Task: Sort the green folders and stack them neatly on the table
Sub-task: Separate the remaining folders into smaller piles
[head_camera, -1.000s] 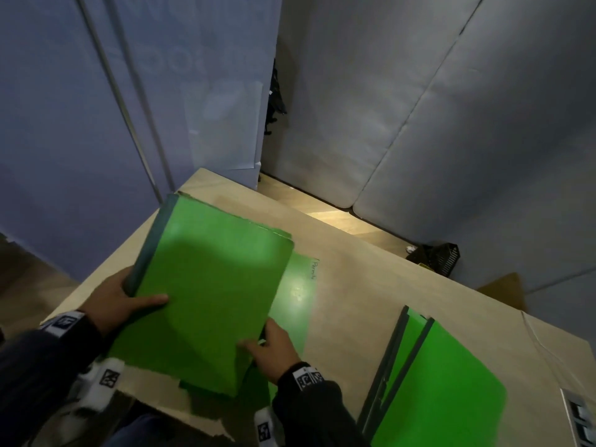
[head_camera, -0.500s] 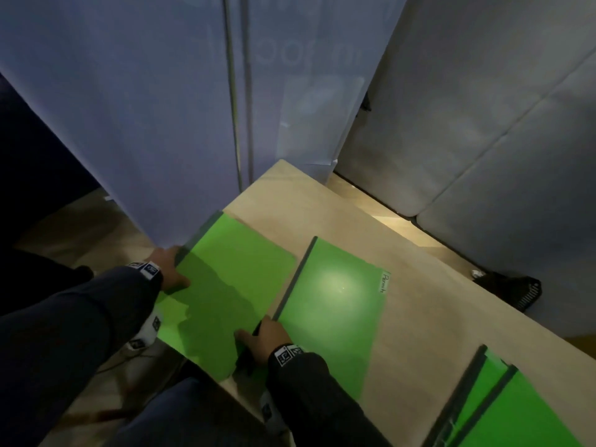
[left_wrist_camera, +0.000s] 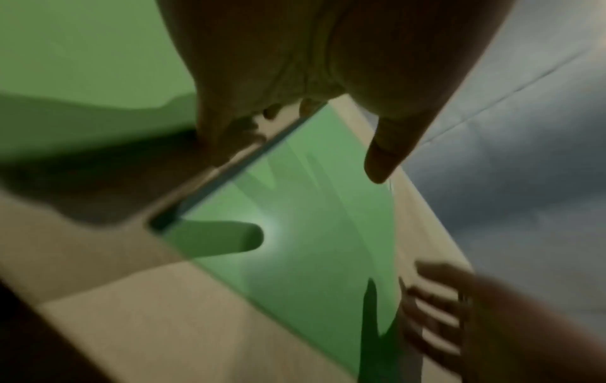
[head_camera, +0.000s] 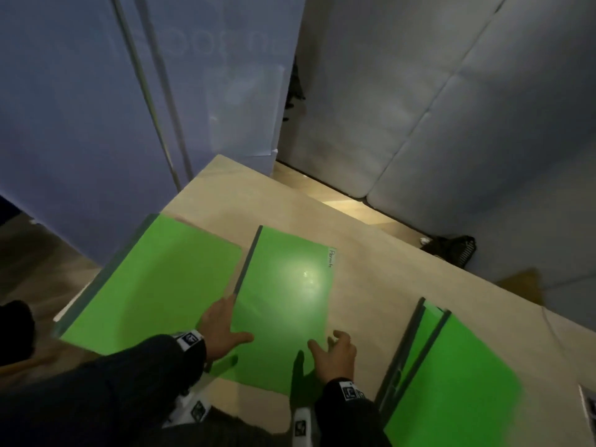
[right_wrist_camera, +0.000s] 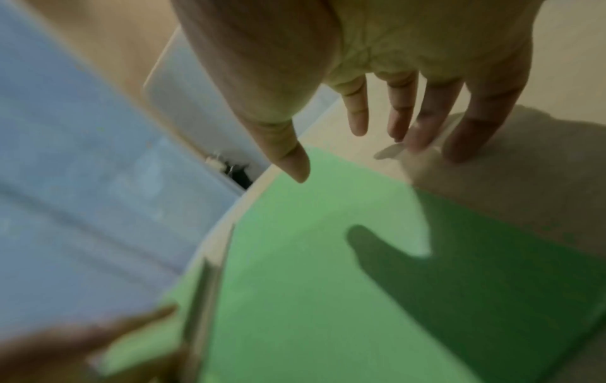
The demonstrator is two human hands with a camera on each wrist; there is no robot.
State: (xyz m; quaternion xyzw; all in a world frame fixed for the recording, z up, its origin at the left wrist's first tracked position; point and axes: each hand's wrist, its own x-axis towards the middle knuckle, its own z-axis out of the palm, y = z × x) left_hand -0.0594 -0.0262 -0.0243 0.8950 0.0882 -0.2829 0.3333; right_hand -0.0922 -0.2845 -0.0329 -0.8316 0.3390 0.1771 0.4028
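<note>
Three lots of green folders lie on the wooden table (head_camera: 403, 285). The left folder (head_camera: 161, 279) lies at the table's left edge. The middle folder (head_camera: 287, 301) has a grey spine and a handwritten label tab. My left hand (head_camera: 232, 321) rests against the near end of that spine, thumb lying over the cover; in the left wrist view the hand (left_wrist_camera: 311, 129) has its fingers down at the spine. My right hand (head_camera: 335, 353) hovers at the same folder's near right edge with fingers spread (right_wrist_camera: 357, 121), holding nothing. Two overlapping folders (head_camera: 451, 375) lie to the right.
A blue partition (head_camera: 80, 124) stands close behind the table's left corner and grey padded walls (head_camera: 451, 108) to the right. A black object (head_camera: 454, 250) sits on the floor past the far edge. A white device (head_camera: 588, 411) lies at the table's right edge.
The folder that both hands carried now lies flat at the left. My left hand left its far edge for the middle folder's spine. My right hand moved to the middle folder's right edge.
</note>
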